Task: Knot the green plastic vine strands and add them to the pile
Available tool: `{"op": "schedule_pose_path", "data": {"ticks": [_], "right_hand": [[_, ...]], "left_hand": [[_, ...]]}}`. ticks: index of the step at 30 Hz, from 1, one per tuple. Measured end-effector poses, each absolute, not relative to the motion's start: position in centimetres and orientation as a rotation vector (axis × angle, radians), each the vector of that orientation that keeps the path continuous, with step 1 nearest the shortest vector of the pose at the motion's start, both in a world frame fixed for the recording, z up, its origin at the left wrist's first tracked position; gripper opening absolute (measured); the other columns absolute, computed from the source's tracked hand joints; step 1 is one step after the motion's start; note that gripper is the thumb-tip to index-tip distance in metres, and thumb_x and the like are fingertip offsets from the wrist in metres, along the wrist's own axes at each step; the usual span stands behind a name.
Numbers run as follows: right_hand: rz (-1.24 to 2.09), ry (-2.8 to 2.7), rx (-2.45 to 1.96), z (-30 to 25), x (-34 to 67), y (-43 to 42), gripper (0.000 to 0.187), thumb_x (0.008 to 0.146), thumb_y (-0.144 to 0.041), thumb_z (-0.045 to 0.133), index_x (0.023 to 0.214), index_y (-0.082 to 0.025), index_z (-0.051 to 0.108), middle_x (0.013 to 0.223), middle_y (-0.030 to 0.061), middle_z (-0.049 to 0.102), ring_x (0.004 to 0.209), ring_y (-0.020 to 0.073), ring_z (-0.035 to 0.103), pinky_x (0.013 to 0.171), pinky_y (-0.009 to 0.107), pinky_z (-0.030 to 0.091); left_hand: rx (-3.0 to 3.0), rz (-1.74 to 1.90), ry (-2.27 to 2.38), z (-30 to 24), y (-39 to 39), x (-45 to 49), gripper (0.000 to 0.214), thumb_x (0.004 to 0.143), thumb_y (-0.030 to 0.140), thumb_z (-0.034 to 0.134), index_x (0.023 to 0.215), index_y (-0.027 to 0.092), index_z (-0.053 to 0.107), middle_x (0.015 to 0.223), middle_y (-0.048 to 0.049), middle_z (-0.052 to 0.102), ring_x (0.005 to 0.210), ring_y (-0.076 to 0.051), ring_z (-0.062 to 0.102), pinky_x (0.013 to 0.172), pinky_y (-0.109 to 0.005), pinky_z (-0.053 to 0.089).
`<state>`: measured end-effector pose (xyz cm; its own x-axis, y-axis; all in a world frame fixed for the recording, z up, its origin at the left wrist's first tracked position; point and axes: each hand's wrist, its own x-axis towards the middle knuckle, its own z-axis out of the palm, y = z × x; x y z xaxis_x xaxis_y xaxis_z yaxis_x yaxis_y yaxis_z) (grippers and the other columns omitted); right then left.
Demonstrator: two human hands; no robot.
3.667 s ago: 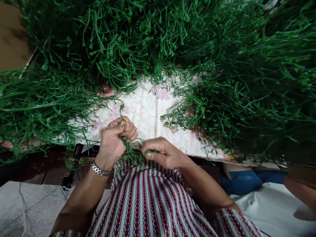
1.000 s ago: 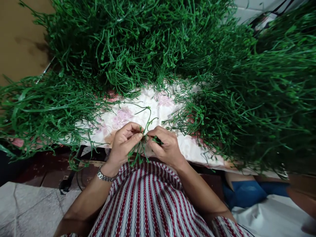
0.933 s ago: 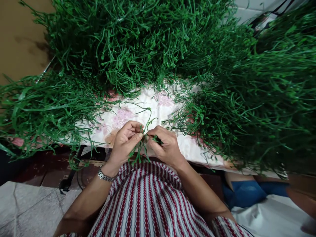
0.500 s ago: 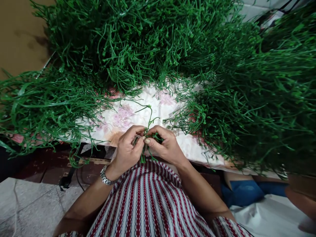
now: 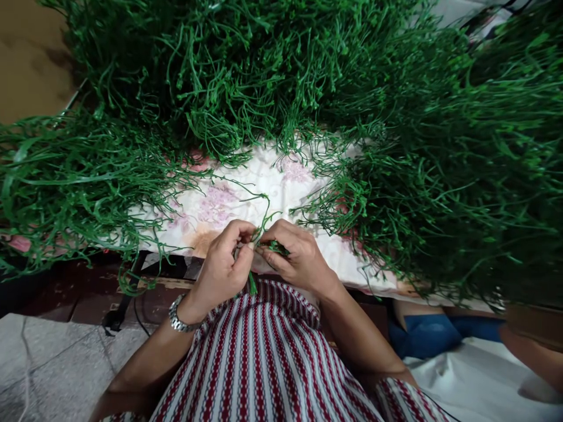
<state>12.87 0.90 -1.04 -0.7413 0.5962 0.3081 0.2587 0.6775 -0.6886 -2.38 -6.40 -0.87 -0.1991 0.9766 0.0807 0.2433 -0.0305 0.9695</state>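
In front of my striped top, my left hand (image 5: 226,261) pinches a thin green plant stem (image 5: 265,214) between thumb and fingertips. The stem's branching tip rises above the fingers and bends left, while a few cut-looking ends show below the hand. Close beside it, my right hand (image 5: 297,252) is closed, fingertips against the stem. Small green pieces (image 5: 280,247) stick out between its thumb and forefinger. How the fingertips grip is partly hidden.
A large heap of green stems (image 5: 246,76) covers the far side of the flowered tablecloth (image 5: 220,205). More stems lie at the left (image 5: 83,181) and the right (image 5: 431,205). A person's leg in blue cloth (image 5: 431,334) and white sheeting (image 5: 475,375) are at lower right.
My right fingertips have drawn slightly apart from my left thumb, with green pieces now in them. The lower stem ends have gathered closer together under my left hand.
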Motion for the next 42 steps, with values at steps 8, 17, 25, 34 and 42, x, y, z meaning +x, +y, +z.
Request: {"op": "schedule_pose_path", "data": {"ticks": [8,17,25,34,42], "right_hand": [[0.875,-2.370,-0.569,-1.1,12.9,0.6,0.006,0.086,-0.018,0.050,0.090,-0.016,0.054,0.078,0.0037,0.055,0.071,0.0132,0.053,0.062,0.023,0.041],[0.855,-2.679,-0.465,0.1,13.6,1.6,0.011,0.083,-0.011,0.045,0.084,-0.016,0.054,0.077,0.0038,0.053,0.067,0.0137,0.049,0.058,0.024,0.037],[1.168,-2.297,-0.528,-0.4,13.0,1.8,0.011,0.090,-0.024,0.044,0.086,-0.017,0.052,0.079,0.0034,0.057,0.072,0.0130,0.053,0.067,0.025,0.043],[1.205,-2.087,-0.825,-1.4,10.8,-0.9,0.015,0.088,-0.032,0.053,0.089,-0.017,0.051,0.075,0.0003,0.059,0.067,0.0104,0.054,0.063,0.021,0.042],[1.429,-2.307,-0.346,-0.7,12.3,1.0,0.029,0.089,-0.029,0.047,0.063,-0.018,0.045,0.058,-0.0037,0.041,0.054,0.0083,0.039,0.054,0.021,0.032]], "left_hand": [[1.015,1.157,1.158,-0.9,-6.0,-3.5,0.014,0.074,0.023,0.064,0.085,0.017,0.057,0.076,-0.0006,0.050,0.068,-0.012,0.047,0.060,-0.020,0.039],[1.442,1.003,1.263,-0.1,-5.2,-5.3,0.015,0.071,0.008,0.060,0.058,0.016,0.056,0.059,0.0015,0.048,0.059,-0.011,0.045,0.058,-0.023,0.034],[0.832,1.271,1.227,-1.0,-5.1,-5.5,0.018,0.061,0.022,0.076,0.060,0.015,0.060,0.059,0.0025,0.046,0.050,-0.007,0.040,0.046,-0.020,0.030],[0.657,1.553,1.192,-1.7,-4.9,-2.0,0.015,0.066,0.018,0.073,0.061,0.016,0.059,0.067,0.0032,0.044,0.058,-0.006,0.044,0.050,-0.017,0.038],[0.587,1.143,1.021,-0.5,-6.1,-3.5,0.028,0.063,0.028,0.076,0.058,0.014,0.052,0.056,0.0034,0.041,0.048,-0.005,0.036,0.043,-0.018,0.029]]}}
